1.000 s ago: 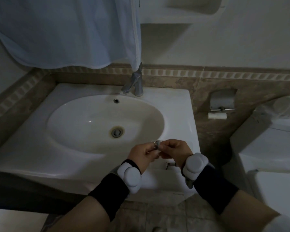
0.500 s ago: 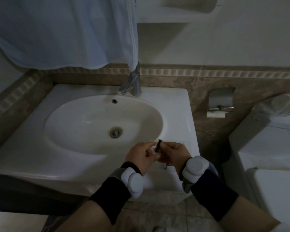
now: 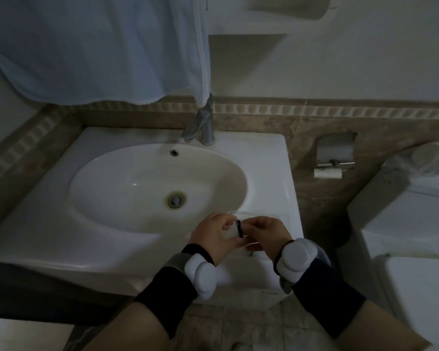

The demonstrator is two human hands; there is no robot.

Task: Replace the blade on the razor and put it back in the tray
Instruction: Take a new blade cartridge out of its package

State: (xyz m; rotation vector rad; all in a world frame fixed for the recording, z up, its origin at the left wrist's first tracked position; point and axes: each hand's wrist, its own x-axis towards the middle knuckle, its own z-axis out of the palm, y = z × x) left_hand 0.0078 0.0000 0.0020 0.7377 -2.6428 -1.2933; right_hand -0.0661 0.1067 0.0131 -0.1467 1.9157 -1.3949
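Observation:
Over the sink's front right corner my two hands meet around a small dark razor head (image 3: pixel 239 228), seen edge-on between the fingertips. My left hand (image 3: pixel 213 235) pinches it from the left. My right hand (image 3: pixel 266 233) grips it from the right; the razor's handle is hidden inside that hand. Just behind the hands a clear plastic tray (image 3: pixel 276 216) lies on the sink's right ledge, mostly covered by my fingers. Whether a loose blade is in either hand cannot be made out in the dim light.
The white sink (image 3: pixel 48 224) has a round basin with a drain (image 3: pixel 176 200) and a metal tap (image 3: pixel 203 127) at the back. A pale blue towel (image 3: pixel 94 46) hangs above. At the right are a toilet-paper holder (image 3: pixel 335 158) and a white toilet (image 3: pixel 403 224).
Both hands dropped slightly toward the sink's front right corner. The piece between the fingers turned from a pale, shiny face to a dark narrow edge.

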